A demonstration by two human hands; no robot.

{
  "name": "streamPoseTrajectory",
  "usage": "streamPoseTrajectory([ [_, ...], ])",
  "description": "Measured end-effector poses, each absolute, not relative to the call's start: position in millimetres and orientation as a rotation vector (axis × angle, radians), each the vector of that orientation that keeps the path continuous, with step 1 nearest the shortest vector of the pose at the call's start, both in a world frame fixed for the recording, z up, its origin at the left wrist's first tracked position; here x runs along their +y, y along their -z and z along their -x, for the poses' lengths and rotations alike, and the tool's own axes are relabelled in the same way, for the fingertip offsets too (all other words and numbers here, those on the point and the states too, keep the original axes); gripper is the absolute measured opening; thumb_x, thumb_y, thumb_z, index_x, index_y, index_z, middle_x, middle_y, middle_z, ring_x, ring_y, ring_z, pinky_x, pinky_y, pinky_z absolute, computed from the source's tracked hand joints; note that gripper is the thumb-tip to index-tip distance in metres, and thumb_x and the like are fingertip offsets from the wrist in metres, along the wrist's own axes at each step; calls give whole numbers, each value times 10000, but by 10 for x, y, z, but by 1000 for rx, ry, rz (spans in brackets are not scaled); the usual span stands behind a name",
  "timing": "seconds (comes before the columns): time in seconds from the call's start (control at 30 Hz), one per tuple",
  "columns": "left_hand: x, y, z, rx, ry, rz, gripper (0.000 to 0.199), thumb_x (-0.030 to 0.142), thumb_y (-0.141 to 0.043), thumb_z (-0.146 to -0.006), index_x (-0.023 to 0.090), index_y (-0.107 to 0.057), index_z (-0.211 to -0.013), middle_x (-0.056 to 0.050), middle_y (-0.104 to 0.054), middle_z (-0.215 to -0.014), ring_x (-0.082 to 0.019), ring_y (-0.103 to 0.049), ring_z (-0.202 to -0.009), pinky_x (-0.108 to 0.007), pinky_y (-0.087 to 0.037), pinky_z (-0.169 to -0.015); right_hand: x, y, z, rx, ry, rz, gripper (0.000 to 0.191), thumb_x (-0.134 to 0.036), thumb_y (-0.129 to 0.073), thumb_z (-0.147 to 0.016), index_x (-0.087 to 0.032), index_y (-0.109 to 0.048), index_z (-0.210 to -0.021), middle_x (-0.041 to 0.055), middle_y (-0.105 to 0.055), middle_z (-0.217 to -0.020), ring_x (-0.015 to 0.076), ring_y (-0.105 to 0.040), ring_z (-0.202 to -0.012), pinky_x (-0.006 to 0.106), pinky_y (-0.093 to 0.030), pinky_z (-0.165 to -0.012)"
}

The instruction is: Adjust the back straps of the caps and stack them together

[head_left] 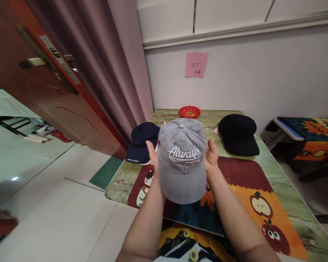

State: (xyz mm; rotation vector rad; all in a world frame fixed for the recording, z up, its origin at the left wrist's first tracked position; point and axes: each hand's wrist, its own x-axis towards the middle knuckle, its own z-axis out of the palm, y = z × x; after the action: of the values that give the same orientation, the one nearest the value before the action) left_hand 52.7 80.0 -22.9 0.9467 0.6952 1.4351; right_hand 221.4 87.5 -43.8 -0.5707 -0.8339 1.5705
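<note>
A grey baseball cap [182,182] with raised white "Always" lettering is held up over the table, its brim toward me. My left hand [153,156] grips the cap's left side, thumb up and the other fingers mostly hidden behind it. On the opposite side my right hand [212,156] holds it the same way. A navy cap [143,140] lies on the table just left of my left hand. Farther right of my right hand rests a black cap [237,134], with a bit of pink showing at its left edge.
The wood-patterned table [120,183] carries a colourful mat [246,171] with cartoon fruit. A red scalloped dish [189,111] sits at the far edge, below a pink note [196,64] on the wall. An open door [79,116] and curtain [125,54] stand left; a stool [317,134] is right.
</note>
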Motion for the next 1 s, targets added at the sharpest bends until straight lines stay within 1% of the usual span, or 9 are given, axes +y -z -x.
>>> streamPoseTrajectory([
  [0.1,793,254,-532,520,-1412,-618,759,785,-439,-873,206,-667,-1306,-117,-692,-1307,-347,-546,-1342,-520,-437,-1111,819,515,-2193,-502,-1702,415,389,-525,-534,-926,-259,-694,-1159,70,-760,-1160,274,-631,-1252,521,-480,-1089],
  [0.2,793,264,-515,446,-1358,-419,607,645,-468,-936,217,-658,-1322,-98,-675,-1349,-342,-533,-1364,-540,-398,-1148,774,479,-2247,-257,-1776,310,311,-387,-452,-982,-244,-714,-1073,61,-779,-1113,247,-628,-1267,520,-442,-1137],
  [0.3,779,255,-495,429,-1322,-365,586,619,-455,-953,212,-656,-1324,-103,-660,-1375,-346,-520,-1378,-561,-386,-1155,693,393,-2277,-188,-1723,235,362,-469,-457,-975,-236,-702,-1103,75,-770,-1141,263,-604,-1303,554,-418,-1147],
  [0.43,691,198,-597,389,-1317,-388,792,802,-404,-875,206,-649,-1335,-126,-641,-1399,-381,-485,-1404,-590,-389,-1144,585,341,-2194,-233,-1659,188,551,-664,-528,-884,-235,-683,-1193,89,-745,-1212,303,-559,-1350,598,-390,-1148],
  [0.53,582,141,-780,333,-1306,-428,846,851,-401,-837,221,-646,-1346,-102,-625,-1426,-388,-447,-1433,-571,-377,-1166,569,360,-2107,-212,-1607,213,486,-629,-547,-884,-258,-709,-1153,50,-765,-1170,280,-565,-1344,558,-375,-1174],
  [0.63,500,117,-883,312,-1304,-440,773,790,-435,-871,217,-652,-1342,-86,-623,-1432,-386,-435,-1443,-557,-360,-1186,586,390,-2101,-192,-1570,276,343,-486,-579,-887,-260,-730,-1096,24,-782,-1117,245,-595,-1307,499,-366,-1196],
  [0.73,479,134,-826,318,-1253,-421,643,676,-475,-918,200,-678,-1299,-90,-657,-1389,-369,-459,-1429,-562,-352,-1189,579,396,-2181,-206,-1571,305,320,-446,-578,-885,-252,-728,-1092,22,-781,-1115,242,-615,-1282,498,-378,-1187],
  [0.93,520,162,-664,349,-1249,-297,502,559,-480,-964,175,-743,-1150,-92,-749,-1215,-327,-542,-1367,-535,-377,-1176,502,383,-2272,-279,-1591,327,584,-701,-488,-864,-246,-697,-1166,65,-752,-1194,310,-604,-1291,614,-419,-1106],
  [1.0,544,166,-624,373,-1286,-251,497,544,-460,-977,174,-748,-1141,-91,-764,-1172,-312,-573,-1336,-517,-391,-1170,426,426,-2243,-280,-1677,399,623,-726,-499,-847,-222,-694,-1157,89,-761,-1159,333,-626,-1257,626,-456,-1060],
])
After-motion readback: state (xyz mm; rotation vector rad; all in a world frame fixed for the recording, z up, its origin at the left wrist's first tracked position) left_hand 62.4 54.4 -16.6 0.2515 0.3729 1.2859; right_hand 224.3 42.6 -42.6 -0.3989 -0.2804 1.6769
